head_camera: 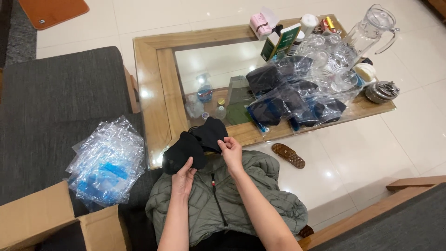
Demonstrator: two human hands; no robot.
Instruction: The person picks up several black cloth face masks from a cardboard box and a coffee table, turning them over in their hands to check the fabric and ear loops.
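Both my hands hold a black fabric piece (pixel 197 142), maybe a sock or mask, above my lap. My left hand (pixel 183 177) grips its lower left end. My right hand (pixel 231 151) pinches its right edge. Under them a grey-green quilted jacket (pixel 241 195) covers my lap. A stack of empty clear plastic bags with blue print (pixel 108 162) lies on the grey sofa (pixel 60 102) to my left. Several bagged black items (pixel 288 97) are piled on the glass-topped wooden coffee table (pixel 153 79) in front.
An open cardboard box (pixel 42 223) sits at the lower left. On the table's far right stand a glass jug (pixel 371 25), glassware, a green box and a pink tissue pack. A brown slipper (pixel 288 155) lies on the tiled floor. A wooden armrest (pixel 399 190) is at the right.
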